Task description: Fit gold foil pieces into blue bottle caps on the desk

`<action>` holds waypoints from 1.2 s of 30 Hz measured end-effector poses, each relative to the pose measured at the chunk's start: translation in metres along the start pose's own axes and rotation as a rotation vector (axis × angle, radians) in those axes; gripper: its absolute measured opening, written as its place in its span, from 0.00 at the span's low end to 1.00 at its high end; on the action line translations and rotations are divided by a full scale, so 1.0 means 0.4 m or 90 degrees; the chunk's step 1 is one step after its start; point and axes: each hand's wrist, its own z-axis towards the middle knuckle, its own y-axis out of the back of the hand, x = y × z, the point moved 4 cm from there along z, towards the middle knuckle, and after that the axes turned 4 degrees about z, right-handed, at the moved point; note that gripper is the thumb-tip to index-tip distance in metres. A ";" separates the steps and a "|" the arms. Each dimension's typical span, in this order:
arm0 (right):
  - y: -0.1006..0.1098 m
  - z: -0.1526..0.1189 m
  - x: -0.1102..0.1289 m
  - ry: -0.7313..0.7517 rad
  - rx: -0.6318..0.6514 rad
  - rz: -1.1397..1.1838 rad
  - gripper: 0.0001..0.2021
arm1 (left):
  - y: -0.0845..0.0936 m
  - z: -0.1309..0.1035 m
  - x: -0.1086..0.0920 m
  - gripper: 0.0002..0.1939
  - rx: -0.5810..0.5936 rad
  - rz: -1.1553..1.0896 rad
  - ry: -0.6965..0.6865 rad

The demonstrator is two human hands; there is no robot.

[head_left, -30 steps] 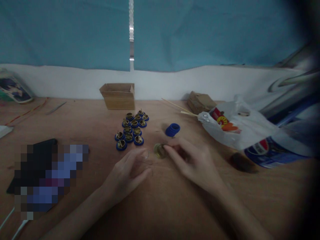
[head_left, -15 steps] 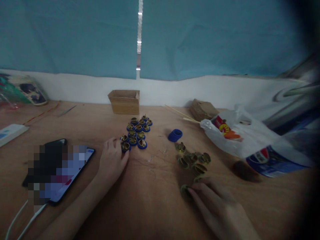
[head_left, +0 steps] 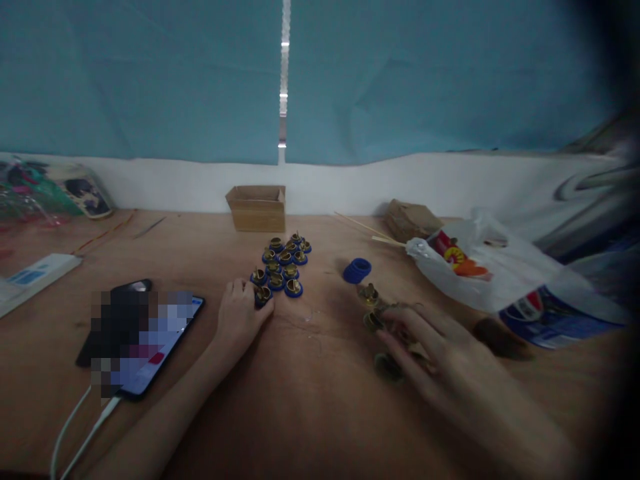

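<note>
My left hand (head_left: 239, 315) rests at the near left corner of a group of several round brass pieces (head_left: 275, 281), each seated in a blue ring. Its thumb and fingers curl around the nearest brass piece in a blue ring (head_left: 263, 295). On the right, my right hand (head_left: 440, 353) hovers over a loose heap of brass pieces without blue rings, partly covering them. Its thumb and forefinger are apart, slightly blurred. One loose brass piece (head_left: 388, 367) lies below the thumb; another brass piece (head_left: 369, 294) shows beyond the fingertips. A small stack of blue rings (head_left: 357, 270) lies between the groups.
An open cardboard box (head_left: 257, 212) stands by the wall. Two phones lie at left, the lit phone (head_left: 167, 347) with a white cable (head_left: 103, 423). A power strip (head_left: 43, 280) is farther left. A plastic bag (head_left: 450, 290) and brown paper packet (head_left: 411, 219) sit at right.
My right hand has moved up and away from the near loose brass piece, over the rest of the heap. My left hand stays at the same ringed piece. The whole view has shifted slightly.
</note>
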 end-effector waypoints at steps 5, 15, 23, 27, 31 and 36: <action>0.001 0.123 0.056 -0.022 -0.002 0.197 0.07 | 0.020 -0.016 -0.044 0.13 0.001 -0.107 -0.034; -0.187 0.068 0.107 -0.077 0.100 0.457 0.16 | 0.069 -0.136 -0.162 0.23 -0.007 -0.430 -0.189; -0.169 0.058 0.096 0.006 0.009 0.444 0.16 | 0.055 -0.107 -0.156 0.32 0.027 -0.514 -0.119; -0.177 0.060 0.080 -0.001 -0.033 0.449 0.14 | 0.060 -0.093 -0.164 0.23 0.086 -0.609 -0.139; -0.172 0.065 0.073 0.023 -0.082 0.433 0.14 | 0.066 -0.095 -0.168 0.20 0.116 -0.667 -0.142; -0.179 0.063 0.075 0.049 -0.110 0.437 0.14 | 0.057 -0.109 -0.161 0.25 0.100 -0.605 -0.153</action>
